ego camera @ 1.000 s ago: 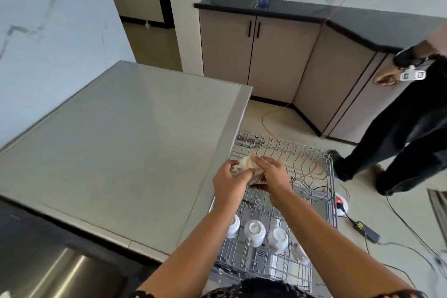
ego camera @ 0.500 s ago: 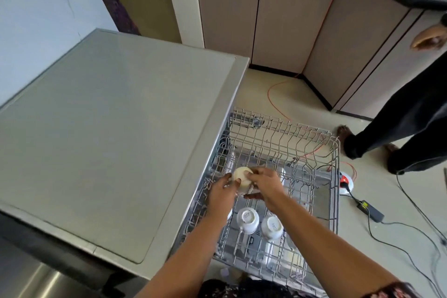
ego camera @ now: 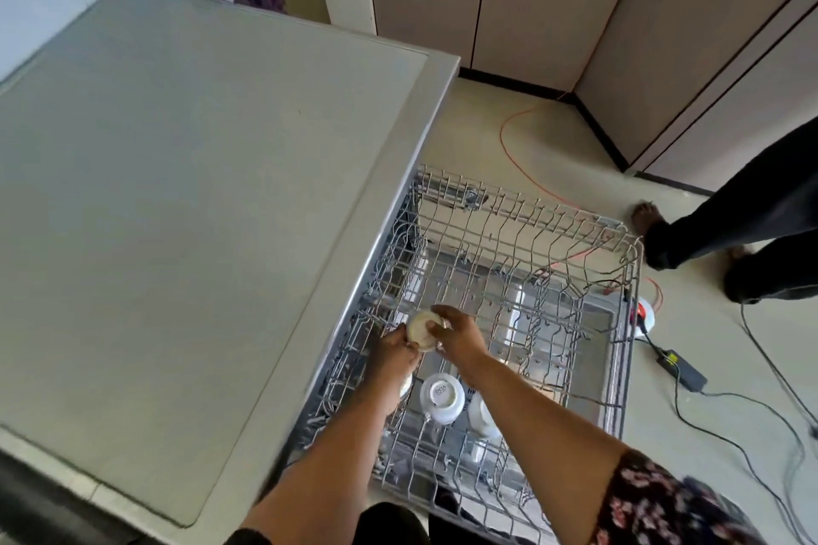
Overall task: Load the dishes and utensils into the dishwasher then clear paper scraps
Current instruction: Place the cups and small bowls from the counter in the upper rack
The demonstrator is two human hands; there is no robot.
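Observation:
The dishwasher's wire rack point(ego camera: 522, 217) is pulled out over the floor, right of the grey counter. Both my hands hold a small cream cup point(ego camera: 420, 328), turned bottom up, low over the rack's left side. My left hand point(ego camera: 391, 352) grips its near left side, and my right hand point(ego camera: 458, 334) curls over its right side with fingers on the base. Just in front of it, two white cups point(ego camera: 441, 395) stand upside down in the rack; a third is partly hidden under my right forearm.
The grey counter top point(ego camera: 186, 199) fills the left. Another person's legs point(ego camera: 726, 230) stand on the floor at the right. An orange cable point(ego camera: 509, 146), black cables and a power adapter point(ego camera: 681, 369) lie on the floor beside the rack.
Both hands have lowered the cream cup from above the rack's rim down into its left side. The view has tilted downward.

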